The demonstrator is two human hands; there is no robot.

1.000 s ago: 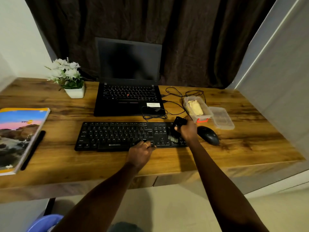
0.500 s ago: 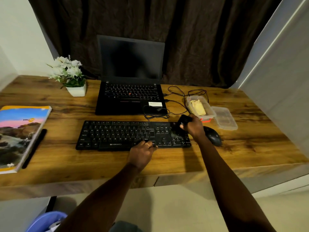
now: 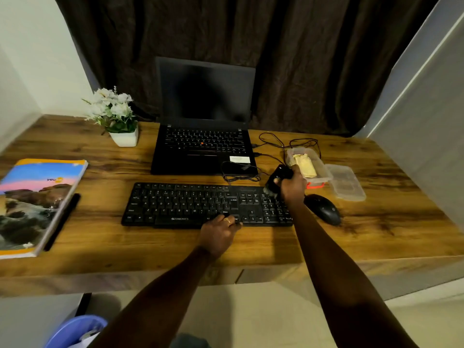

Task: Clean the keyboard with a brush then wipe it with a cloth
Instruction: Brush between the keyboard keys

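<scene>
from the head view, your right hand (image 3: 292,187) grips the black brush (image 3: 277,180), fingers curled round its handle, bristles down at the far right corner of the keyboard (image 3: 190,204). the keyboard lies flat on the wooden desk (image 3: 105,242), just in front of the open laptop (image 3: 203,146). your left hand (image 3: 218,233) rests on the keyboard's near edge, fingers bent onto the lowest row of keys; you cannot tell whether the thumb clasps the edge. the yellow cloth (image 3: 305,165) lies folded in a clear container (image 3: 324,172) just behind your right hand, its lid (image 3: 347,182) beside it. a black mouse (image 3: 322,208) sits just right of the keyboard. a book (image 3: 35,202) lies at the far left.
</scene>
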